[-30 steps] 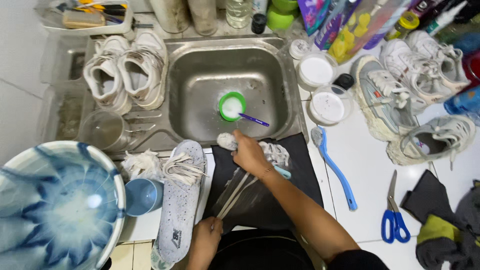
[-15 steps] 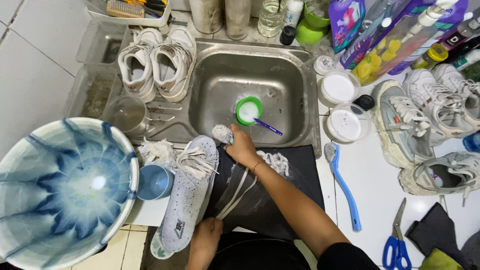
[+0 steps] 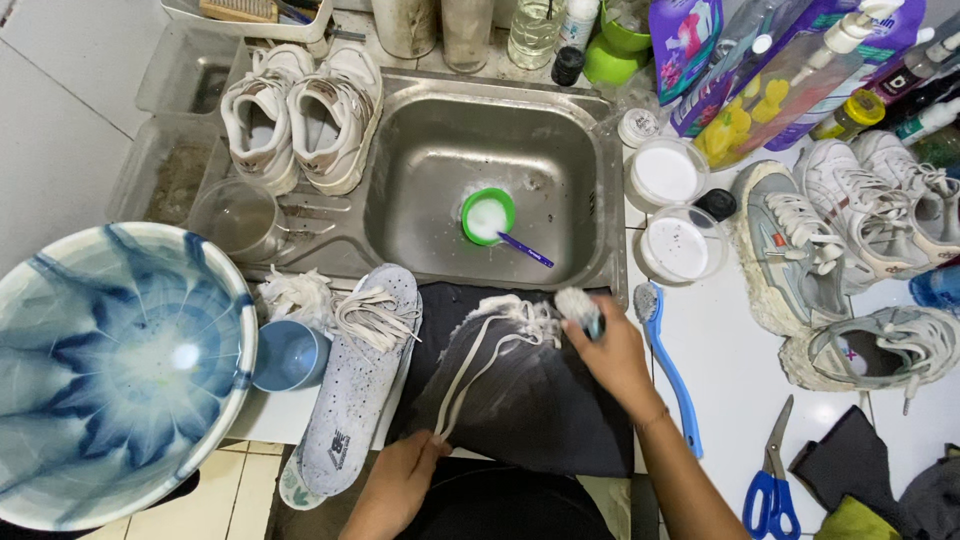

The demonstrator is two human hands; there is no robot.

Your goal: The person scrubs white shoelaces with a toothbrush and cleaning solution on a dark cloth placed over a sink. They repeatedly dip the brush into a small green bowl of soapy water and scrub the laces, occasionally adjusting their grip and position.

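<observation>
Shoelaces [image 3: 478, 350] are lying stretched across the dark cloth [image 3: 545, 410] at the lower centre of the frame, and we are working on them with both hands. Our left hand [image 3: 400, 478], low in the frame, is pinching the near ends of the laces tight at the cloth's front edge. Our right hand [image 3: 608, 348], just right of centre, is gripping a small brush [image 3: 580, 305] whose sudsy head is pressing on the far, bunched end of the laces.

Just beside that hand, a blue-handled brush [image 3: 672, 375] is lying on the white counter. Left of the cloth we are seeing a grey insole [image 3: 355, 390] with a second bundle of laces on top, then a blue cup [image 3: 285, 355] and a big blue-and-white bowl [image 3: 105, 370] filling the lower left.

Above the cloth the steel sink [image 3: 430, 160] is holding a green cup [image 3: 488, 215] of white foam with a purple stick in it. A pair of white sneakers [image 3: 300, 115] is sitting on the drainboard at the upper left. Over on the right, more worn sneakers [image 3: 800, 250] are resting near two round white tubs [image 3: 668, 175], and blue scissors [image 3: 770, 480] are lying at the lower right.
</observation>
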